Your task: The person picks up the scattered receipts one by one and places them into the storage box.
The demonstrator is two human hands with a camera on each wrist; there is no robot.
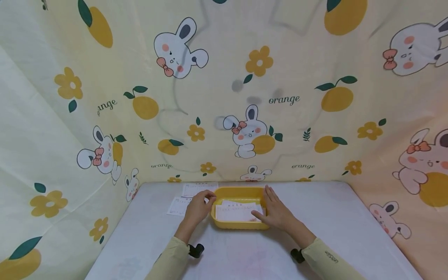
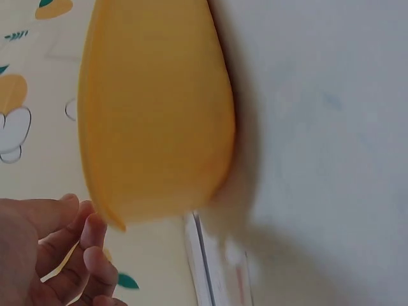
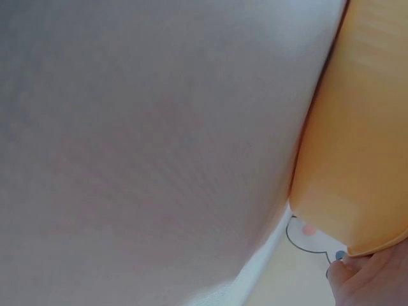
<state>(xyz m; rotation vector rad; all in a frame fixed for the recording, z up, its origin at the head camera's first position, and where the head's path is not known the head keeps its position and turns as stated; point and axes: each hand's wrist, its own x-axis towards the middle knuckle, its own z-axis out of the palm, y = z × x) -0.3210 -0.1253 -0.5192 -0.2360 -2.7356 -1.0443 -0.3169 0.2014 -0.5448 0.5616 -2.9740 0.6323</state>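
A yellow plastic basket (image 1: 241, 225) stands on the table, and white printed paper slips (image 1: 233, 214) lie inside it. By its left end is my left hand (image 1: 200, 208), the fingers loosely bent at the rim. In the left wrist view the fingertips (image 2: 95, 223) come close to the basket's rim corner, with nothing seen between thumb and fingers. My right hand (image 1: 280, 213) rests along the right end, its fingers straight and its thumb reaching over the slips. The right wrist view shows only part of that hand (image 3: 373, 277), beside the basket's rim.
Two more printed paper slips (image 1: 177, 206) lie on the white table (image 1: 238, 252), left of the basket and partly behind my left hand. A cloth (image 1: 217, 89) printed with rabbits and oranges hangs along the table's back and sides.
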